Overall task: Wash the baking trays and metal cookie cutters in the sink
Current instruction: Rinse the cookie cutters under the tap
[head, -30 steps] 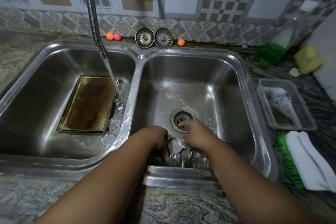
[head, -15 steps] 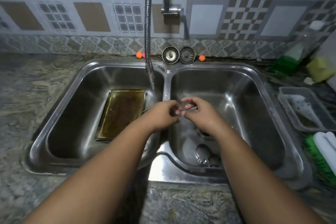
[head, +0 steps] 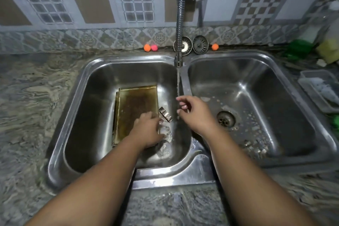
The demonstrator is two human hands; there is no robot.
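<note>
L hand [head: 148, 131] is down in the left basin [head: 88, 115], fingers curled at the wet floor by some shiny metal bits [head: 166, 135]. Prob. more cutters, but too blurred to say. Can't tell if I'm actually gripping any of them. R hand [head: 194, 115] hangs over the divider btwn the basins, fingers loosely bent, holding nothing, just beside the water stream [head: 178, 86] from the tap hose [head: 181, 24]. Baking tray [head: 135, 112], browned, lies flat in the left basin. One cookie cutter [head: 165, 114] sits tilted at the tray's right edge, just above my L fingers. Right basin [head: 275, 97]: drain [head: 226, 119] and soap flecks.
</note>
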